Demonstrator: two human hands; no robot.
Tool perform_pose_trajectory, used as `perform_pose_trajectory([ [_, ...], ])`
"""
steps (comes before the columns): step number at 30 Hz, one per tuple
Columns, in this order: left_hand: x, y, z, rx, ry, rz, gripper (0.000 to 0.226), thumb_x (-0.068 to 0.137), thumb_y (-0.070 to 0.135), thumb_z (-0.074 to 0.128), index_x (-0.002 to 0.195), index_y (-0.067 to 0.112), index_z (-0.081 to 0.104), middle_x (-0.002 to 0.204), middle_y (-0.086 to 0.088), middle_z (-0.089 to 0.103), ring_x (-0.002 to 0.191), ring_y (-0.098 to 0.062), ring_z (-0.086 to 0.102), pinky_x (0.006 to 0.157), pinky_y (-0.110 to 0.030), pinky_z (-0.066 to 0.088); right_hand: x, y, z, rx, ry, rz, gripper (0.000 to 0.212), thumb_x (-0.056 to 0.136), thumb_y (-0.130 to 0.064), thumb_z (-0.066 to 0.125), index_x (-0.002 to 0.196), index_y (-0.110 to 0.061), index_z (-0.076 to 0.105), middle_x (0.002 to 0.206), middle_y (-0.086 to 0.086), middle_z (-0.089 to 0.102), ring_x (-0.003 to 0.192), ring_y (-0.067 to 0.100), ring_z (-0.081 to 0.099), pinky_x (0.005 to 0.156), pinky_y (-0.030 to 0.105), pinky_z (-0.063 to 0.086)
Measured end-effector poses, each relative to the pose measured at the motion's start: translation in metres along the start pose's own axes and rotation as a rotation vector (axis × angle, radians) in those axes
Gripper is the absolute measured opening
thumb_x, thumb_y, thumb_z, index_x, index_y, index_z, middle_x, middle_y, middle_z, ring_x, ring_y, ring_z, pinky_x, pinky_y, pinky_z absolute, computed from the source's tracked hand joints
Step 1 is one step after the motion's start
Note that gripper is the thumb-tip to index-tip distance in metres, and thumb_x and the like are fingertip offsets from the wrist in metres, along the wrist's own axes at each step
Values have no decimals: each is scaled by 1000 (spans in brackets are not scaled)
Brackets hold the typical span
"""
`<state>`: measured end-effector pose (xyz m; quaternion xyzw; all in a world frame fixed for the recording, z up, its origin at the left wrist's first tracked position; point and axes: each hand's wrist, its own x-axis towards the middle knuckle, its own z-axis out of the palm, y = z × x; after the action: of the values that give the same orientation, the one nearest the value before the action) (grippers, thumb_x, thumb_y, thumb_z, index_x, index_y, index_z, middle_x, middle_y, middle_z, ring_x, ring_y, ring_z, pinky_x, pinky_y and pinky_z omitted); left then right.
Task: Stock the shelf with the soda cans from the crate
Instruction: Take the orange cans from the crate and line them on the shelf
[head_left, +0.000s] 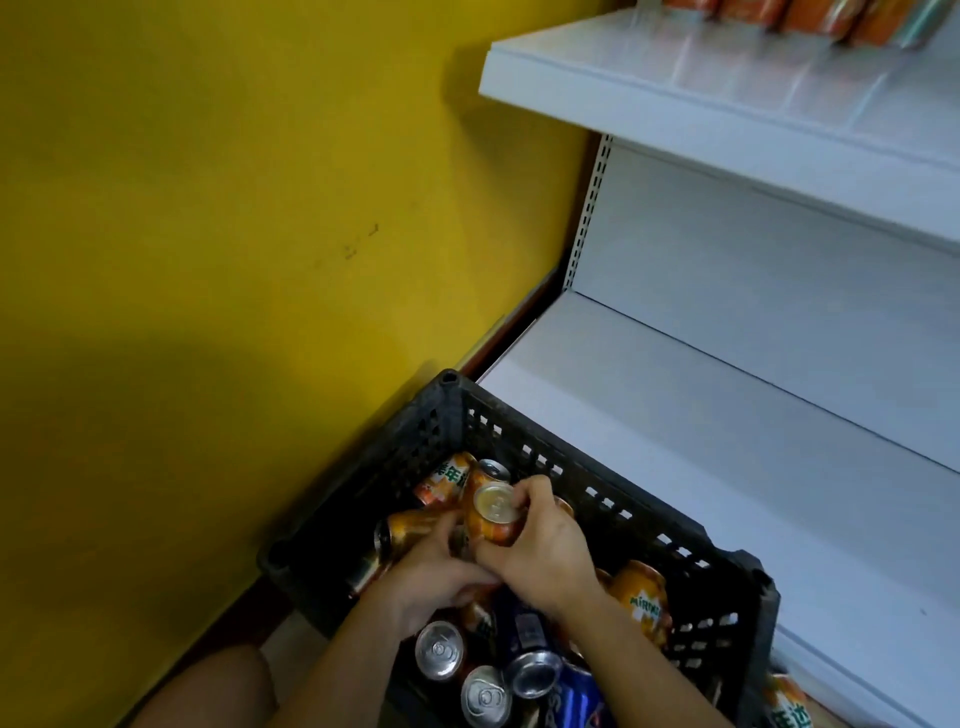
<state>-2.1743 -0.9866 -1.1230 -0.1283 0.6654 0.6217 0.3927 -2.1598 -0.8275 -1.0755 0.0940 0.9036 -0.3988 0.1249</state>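
Head view, looking down: nearest the camera, a bare knee (218, 686) sits at the lower left, and two forearms reach into a black perforated plastic crate (613, 499) on the floor; in its near end lie three cans showing silver tops (440, 649), at least two of them dark blue cans (524, 634), with one orange can marked Mirinda (644, 603) leaning at the right wall; another orange can (787, 701) lies outside the crate at the lower right; the left hand (431, 577) has its fingers curled round an orange can lying on its side (405, 535); the right hand (540, 551) has its fingers wrapped round an upright orange can with a pale gold top (493, 514), just above the pile; behind these, two more orange cans (449, 478) rest against the far corner; beyond the crate, a white metal lower shelf (727, 415) meets a yellow wall (234, 208); farthest, a white upper shelf (727, 93) carries a row of orange packs (810, 13), cropped, count unclear.
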Motion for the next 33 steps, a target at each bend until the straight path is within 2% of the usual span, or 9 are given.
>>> perform_pose_trajectory([
  [6,-33,102,35,86,-77,253,72,62,12,86,125,32,57,111,-11,74,108,-32,70,97,-53,54,-16,-47,-95,48,230,-189,80,64,-60,76,130,-43,34,105,-17,62,85,3,64,71,17,48],
  [8,-47,143,48,138,-90,356,69,63,18,87,123,31,57,107,-9,75,99,-26,73,92,-45,58,-19,-62,-134,60,282,-236,84,67,-65,71,139,-43,35,105,-14,66,83,4,64,71,16,47],
  [17,-128,308,140,391,-166,807,54,76,42,83,121,36,55,89,4,76,76,-9,70,72,-27,54,-80,-128,-316,7,584,-391,74,80,-56,71,143,-38,36,113,-15,64,89,5,67,77,28,58],
  [20,-143,355,178,580,-60,934,46,79,63,70,113,37,53,87,13,72,77,-4,69,65,-22,49,-85,-139,-368,83,730,-351,70,77,-56,73,137,-32,45,108,-15,66,89,8,67,74,34,59],
  [22,-144,381,200,739,69,993,55,78,72,63,116,34,52,92,14,66,82,-4,64,63,-22,44,-83,-142,-396,46,810,-319,63,77,-55,74,130,-28,52,97,-18,64,84,4,63,66,22,52],
  [25,-131,408,221,956,169,962,81,77,76,60,139,27,44,117,3,63,104,-16,61,77,-30,48,-70,-137,-426,-26,903,-248,65,77,-54,75,130,-24,54,97,-13,64,86,9,59,62,17,44],
  [28,-108,416,232,1376,165,740,95,79,84,47,155,32,23,158,-3,34,142,-29,36,113,-50,33,-46,-121,-445,-44,963,-184,70,77,-60,72,132,-23,52,112,-4,70,98,18,66,73,30,53],
  [30,-100,419,235,1612,142,586,96,78,90,34,157,41,11,168,4,9,153,-31,8,120,-60,12,-26,-110,-456,-74,995,-153,70,77,-63,70,131,-23,52,109,-2,71,97,22,68,74,34,56],
  [33,-99,437,238,1689,94,469,103,70,97,33,155,48,2,167,12,-6,155,-26,-6,120,-61,9,7,-95,-472,-105,1015,-119,66,77,-63,68,128,-24,51,102,0,70,91,25,68,74,43,60],
])
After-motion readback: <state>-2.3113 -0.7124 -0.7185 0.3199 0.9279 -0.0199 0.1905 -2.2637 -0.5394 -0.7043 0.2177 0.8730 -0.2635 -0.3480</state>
